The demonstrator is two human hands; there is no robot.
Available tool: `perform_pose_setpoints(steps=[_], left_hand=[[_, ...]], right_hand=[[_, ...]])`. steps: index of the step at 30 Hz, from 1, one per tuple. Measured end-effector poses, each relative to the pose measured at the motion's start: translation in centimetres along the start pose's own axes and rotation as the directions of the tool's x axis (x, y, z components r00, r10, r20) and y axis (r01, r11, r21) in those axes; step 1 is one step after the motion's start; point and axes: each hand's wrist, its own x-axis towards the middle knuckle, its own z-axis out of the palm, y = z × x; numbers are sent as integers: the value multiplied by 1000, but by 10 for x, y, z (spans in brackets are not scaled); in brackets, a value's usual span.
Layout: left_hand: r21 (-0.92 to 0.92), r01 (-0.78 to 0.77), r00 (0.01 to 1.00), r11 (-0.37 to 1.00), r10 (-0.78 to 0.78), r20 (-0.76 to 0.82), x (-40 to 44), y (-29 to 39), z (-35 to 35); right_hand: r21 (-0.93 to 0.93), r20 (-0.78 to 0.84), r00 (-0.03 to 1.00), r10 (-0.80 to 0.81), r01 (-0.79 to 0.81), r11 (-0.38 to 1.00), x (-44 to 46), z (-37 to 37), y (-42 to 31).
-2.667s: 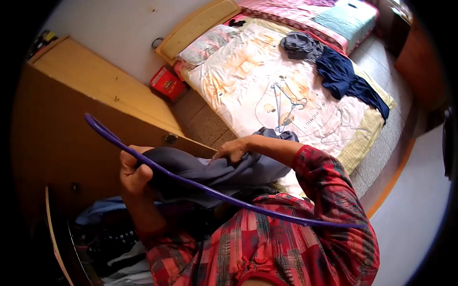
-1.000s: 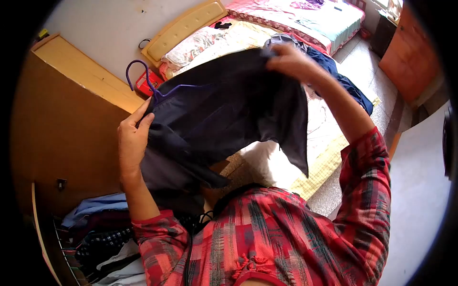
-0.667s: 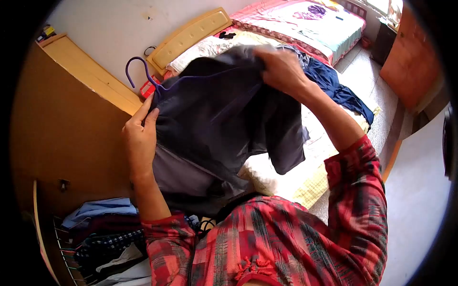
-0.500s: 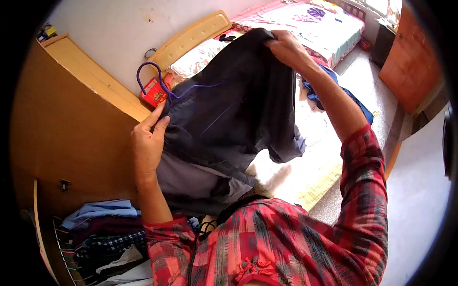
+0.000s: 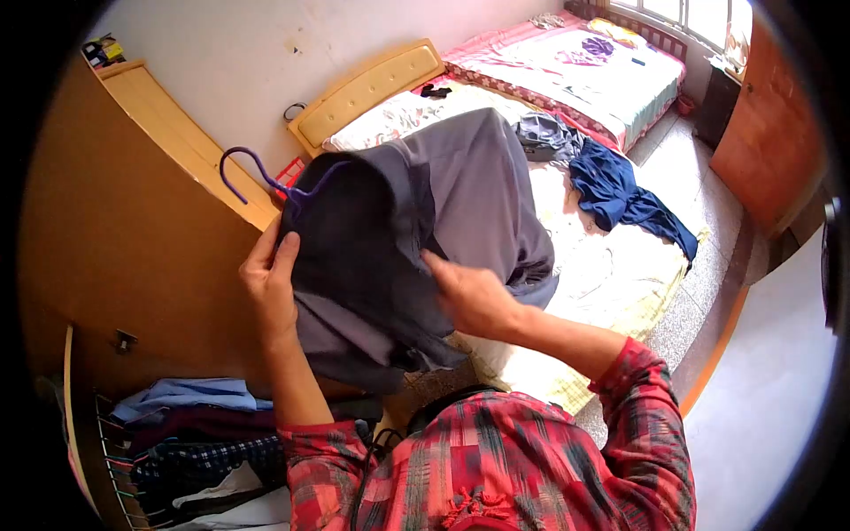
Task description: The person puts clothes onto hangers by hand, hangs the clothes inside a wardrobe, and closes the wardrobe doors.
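Left grip (image 5: 270,279), head view: thumb and fingers pinch the upper left edge of a dark grey garment (image 5: 482,177), just below the hook of a purple hanger (image 5: 285,188). Hook stands clear of the cloth and curves to the left; part of one hanger arm shows against the garment's blackish inner side, the remainder being hidden by fabric. Right grip (image 5: 478,299), slightly blurred: forefinger extended and touching the cloth near the garment's middle, along the dark inner side; whether the remaining fingers are closed on fabric cannot be told. Garment is held up in front of the person's red plaid top (image 5: 478,469), with its lower folds hanging loose. Beyond it, on a bed (image 5: 620,288) with a pale cover, a navy garment (image 5: 611,190) lies crumpled toward the far side, a grey bundled item (image 5: 544,137) just beside it. Padded yellow headboard (image 5: 367,93) noted at the bed's head. To the left, a wooden cabinet (image 5: 150,257); at lower left, assorted clothes (image 5: 199,451) in light blue, maroon, dark check and white. Second bed (image 5: 575,57) stands farther back, near a window (image 5: 686,11).
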Motion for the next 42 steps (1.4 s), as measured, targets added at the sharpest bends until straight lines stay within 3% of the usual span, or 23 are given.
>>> perform_pose_setpoints(steps=[3, 5, 9, 10, 11, 12, 14, 15, 19, 20, 21, 22, 26, 27, 28, 29, 31, 33, 34, 36, 37, 39, 42], left_hand=[[-70, -56, 998, 996, 59, 30, -7, 14, -11], [-90, -55, 998, 994, 59, 35, -6, 13, -17], [-161, -10, 999, 987, 17, 44, -2, 7, -29], [-160, -6, 999, 987, 12, 31, -2, 7, -30], [-161, -4, 1000, 987, 9, 27, -1, 7, -31], [-161, -1, 1000, 987, 5, 25, 0, 7, -32], [-158, 11, 1000, 987, -6, 30, 1, 5, -32], [-159, 9, 999, 987, -3, 38, 2, 4, -31], [-151, 20, 996, 988, -6, 90, 1, 8, -25], [-175, 56, 985, 983, -26, 168, 0, 14, -21], [-196, 91, 971, 976, -43, 236, 0, 19, -18], [-190, 91, 976, 978, -49, 212, 1, 18, -17], [111, -277, 936, 955, 241, 257, 16, 15, -14], [149, -198, 952, 969, 154, 266, 17, 13, -17], [28, -137, 945, 990, 122, 303, 20, 6, -21], [-87, -63, 936, 994, 89, 340, 23, -1, -24], [-104, -46, 936, 993, 79, 343, 24, -16, -34], [5, 221, 845, 975, -194, 499, 24, -48, -58], [8, 224, 843, 974, -199, 500, 25, -63, -65], [-166, 372, 673, 913, -142, 725, 23, -82, -74], [-164, 374, 673, 913, -145, 726, 16, -68, -64], [-357, 591, 756, 723, -343, 557, -2, -41, -35], [-436, 655, 740, 617, -407, 536, -4, -57, -25]], right_hand=[[-206, 65, 994, -93, 105, 973, -11, 16, 21], [-348, 326, 944, 53, 68, 935, -5, 1, 25], [-242, 646, 763, 7, 196, 950, 16, -64, 2], [-178, 586, 810, 15, 110, 978, 30, -93, -15], [-54, 261, 945, -197, 218, 974, 33, -99, -5], [-62, 61, 989, -136, 140, 988, 44, -116, -11], [-319, -239, 913, -331, 249, 915, 69, -138, -5], [-371, -285, 901, -326, 209, 905, 77, -142, 0], [-545, -162, 916, -366, 226, 808, 99, -124, 17], [-521, -76, 953, -293, 213, 826, 100, -117, 18], [-432, 160, 983, -91, 153, 889, 99, -116, 17], [-246, 173, 972, -158, 198, 949, 96, -107, 29], [-109, 96, 990, -104, 115, 987, 83, -101, 29], [-3, 23, 1000, -18, 18, 1000, 81, -101, 24], [-46, 51, 990, 131, -128, 991, 81, -107, 21], [-1, 17, 993, 115, -115, 993, 80, -110, 27], [68, -36, 990, 133, -130, 989, 76, -121, 39], [153, -71, 977, 200, -188, 970, 69, -135, 55], [204, -34, 971, 237, -226, 953, 65, -144, 64], [165, -59, 979, 193, -181, 969, 64, -158, 74], [167, -58, 979, 195, -183, 969, 62, -163, 77], [179, -66, 979, 191, -177, 968, 59, -170, 81], [62, -51, 979, 195, -192, 979, 54, -183, 78]])
